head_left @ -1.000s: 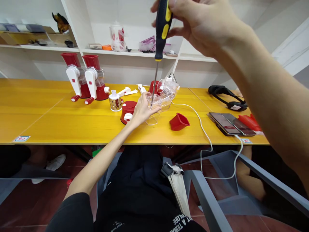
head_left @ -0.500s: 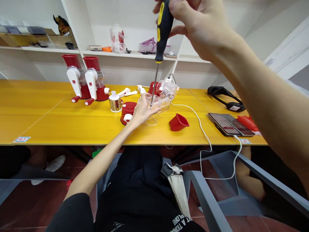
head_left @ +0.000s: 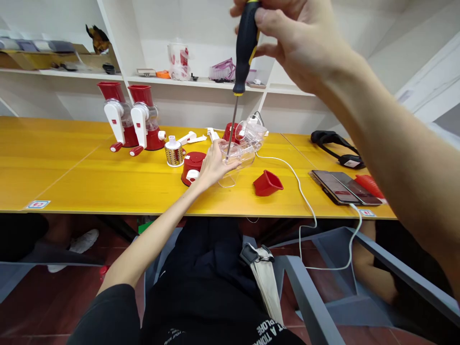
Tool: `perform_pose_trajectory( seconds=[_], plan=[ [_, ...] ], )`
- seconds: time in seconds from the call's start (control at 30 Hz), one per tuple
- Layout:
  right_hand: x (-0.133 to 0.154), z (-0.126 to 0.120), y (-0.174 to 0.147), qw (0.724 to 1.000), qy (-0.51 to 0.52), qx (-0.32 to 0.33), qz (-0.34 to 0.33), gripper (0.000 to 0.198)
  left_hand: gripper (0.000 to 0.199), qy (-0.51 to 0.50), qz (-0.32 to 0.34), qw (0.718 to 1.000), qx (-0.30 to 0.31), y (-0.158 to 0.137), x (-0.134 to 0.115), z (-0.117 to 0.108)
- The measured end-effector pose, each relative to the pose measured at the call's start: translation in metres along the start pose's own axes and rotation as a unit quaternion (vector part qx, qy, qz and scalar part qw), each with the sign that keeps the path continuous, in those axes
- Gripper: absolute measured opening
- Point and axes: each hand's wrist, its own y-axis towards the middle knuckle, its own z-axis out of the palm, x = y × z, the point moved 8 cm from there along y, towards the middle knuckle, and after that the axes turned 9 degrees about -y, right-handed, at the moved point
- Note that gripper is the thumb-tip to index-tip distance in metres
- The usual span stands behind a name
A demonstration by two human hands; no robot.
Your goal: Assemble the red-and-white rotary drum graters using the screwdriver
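Note:
My right hand is closed on the black and yellow handle of a screwdriver, high above the table. The shaft points down, and its tip reaches into a clear plastic grater housing. My left hand grips that housing at its left side, fingers around the edge. A red base with a white knob stands just left of my left hand. Right of the housing lies a red hopper on its side. A metal drum grater stands farther left. Behind the housing are another clear housing and a red base.
Two assembled rotary graters stand at the back left. White crank handles lie behind the drum. A white cable runs across the table to phones. Behind them lies a black headset. People sit at both sides.
The screwdriver handle has turned about its axis in my right hand; its yellow marks now face another way. My left hand keeps the clear housing in place. The view has shifted slightly.

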Motion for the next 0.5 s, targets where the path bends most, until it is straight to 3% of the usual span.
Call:
perform_pose_trajectory(
  seconds=[0.13, 0.37, 0.5],
  plan=[
    [-0.003, -0.008, -0.002, 1.000, -0.004, 0.001, -0.007, 0.031, 0.069, -0.003, 0.004, 1.000, -0.002, 0.000, 0.000, 0.000],
    [0.005, -0.006, 0.002, 0.986, -0.094, -0.074, -0.114, 0.043, 0.072, 0.000, -0.002, 1.000, 0.001, 0.000, 0.003, 0.001],
    [0.008, 0.003, -0.002, 0.991, -0.095, -0.027, -0.088, 0.037, 0.068, -0.001, -0.003, 1.000, -0.001, -0.001, 0.002, 0.000]
  ],
)
